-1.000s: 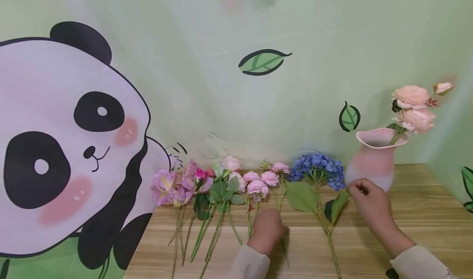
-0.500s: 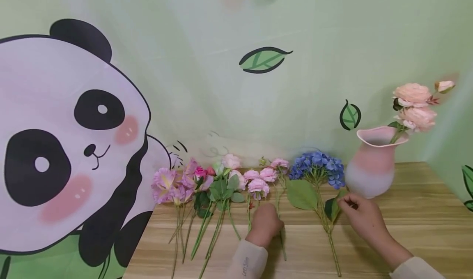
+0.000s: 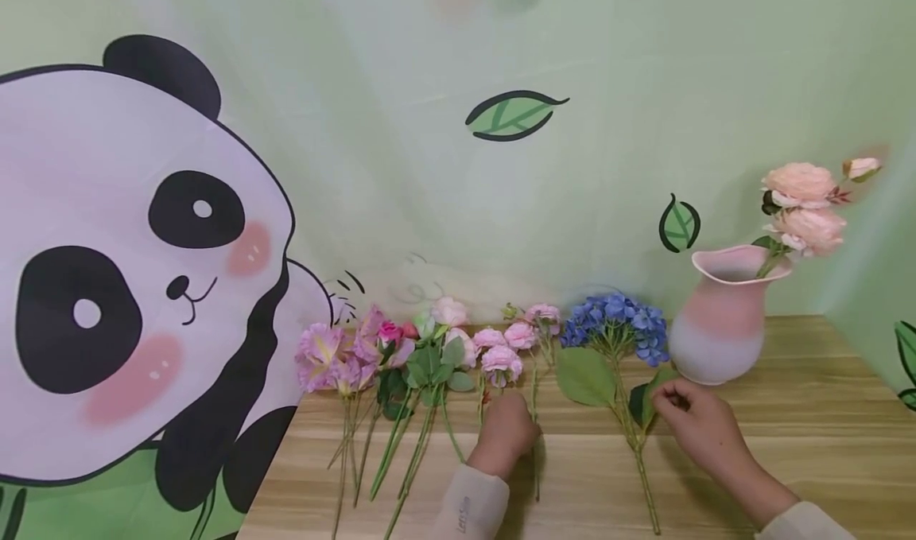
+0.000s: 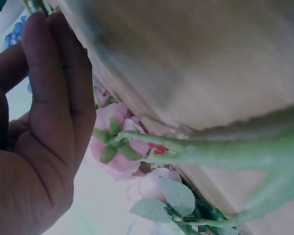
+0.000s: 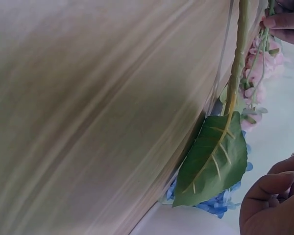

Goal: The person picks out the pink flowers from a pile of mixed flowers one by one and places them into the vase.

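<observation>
My left hand (image 3: 506, 429) pinches the thin green stem (image 3: 536, 468) of a small pink flower (image 3: 542, 317) that lies on the wooden table. In the right wrist view, that left hand (image 5: 288, 22) shows its thumb and fingertips on green stems. Beside it, a blue hydrangea (image 3: 615, 325) with large green leaves lies with its stem toward me. My right hand (image 3: 704, 425) is near the tip of the hydrangea's right leaf (image 3: 657, 389). Its fingers are loosely curled and hold nothing; in the right wrist view the hand (image 5: 272, 203) is apart from the leaf (image 5: 213, 161).
A pink and white vase (image 3: 719, 325) stands at the back right, with peach flowers (image 3: 801, 206) leaning in it. Left of my left hand lie pink blooms (image 3: 499, 361), green-leaved stems (image 3: 428, 369) and purple-pink flowers (image 3: 325, 357). A panda-printed cloth (image 3: 401, 166) hangs behind the table.
My left hand has shifted slightly left, and the pinched stem's lower end has swung left with it. My right hand has come down from in front of the vase to beside the hydrangea leaf.
</observation>
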Motion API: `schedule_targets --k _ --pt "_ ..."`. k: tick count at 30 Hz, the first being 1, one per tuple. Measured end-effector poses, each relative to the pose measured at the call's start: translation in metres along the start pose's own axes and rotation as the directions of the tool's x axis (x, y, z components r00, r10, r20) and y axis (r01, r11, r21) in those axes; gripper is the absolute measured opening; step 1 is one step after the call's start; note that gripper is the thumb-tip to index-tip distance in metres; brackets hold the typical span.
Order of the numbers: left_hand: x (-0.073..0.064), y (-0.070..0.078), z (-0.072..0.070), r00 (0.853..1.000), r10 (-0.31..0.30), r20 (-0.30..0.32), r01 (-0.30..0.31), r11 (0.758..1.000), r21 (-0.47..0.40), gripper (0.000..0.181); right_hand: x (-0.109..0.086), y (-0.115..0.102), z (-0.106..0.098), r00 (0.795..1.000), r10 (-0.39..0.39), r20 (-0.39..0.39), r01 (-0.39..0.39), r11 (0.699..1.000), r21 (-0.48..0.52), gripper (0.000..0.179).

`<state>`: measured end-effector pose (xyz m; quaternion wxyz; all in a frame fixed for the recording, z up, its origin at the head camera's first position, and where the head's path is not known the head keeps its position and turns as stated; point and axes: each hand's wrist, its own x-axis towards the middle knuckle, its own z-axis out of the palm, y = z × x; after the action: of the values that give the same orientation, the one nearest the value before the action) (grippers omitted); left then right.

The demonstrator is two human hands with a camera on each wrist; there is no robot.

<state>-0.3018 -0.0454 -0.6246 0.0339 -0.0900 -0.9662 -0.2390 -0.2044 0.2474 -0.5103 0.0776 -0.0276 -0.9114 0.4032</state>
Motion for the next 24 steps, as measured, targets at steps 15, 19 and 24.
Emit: schedule_targets --k 15,19,24 --pt "-0.026 0.041 -0.066 0.974 0.199 -0.107 -0.217 0.957 -0.193 0.055 0.011 -0.034 -0.001 0.990 0.064 0.127 -0.079 0.990 0.118 0.045" --pt "-0.047 0.079 -0.112 0.980 0.181 -0.086 -0.193 0.966 -0.172 0.044 0.017 -0.053 -0.001 0.984 0.079 0.159 -0.113 0.969 0.218 0.050" --pt "-0.055 0.097 -0.125 0.986 0.159 -0.056 -0.168 0.952 -0.256 0.014 0.024 -0.078 -0.002 0.985 0.080 0.153 -0.133 0.914 0.382 0.052"
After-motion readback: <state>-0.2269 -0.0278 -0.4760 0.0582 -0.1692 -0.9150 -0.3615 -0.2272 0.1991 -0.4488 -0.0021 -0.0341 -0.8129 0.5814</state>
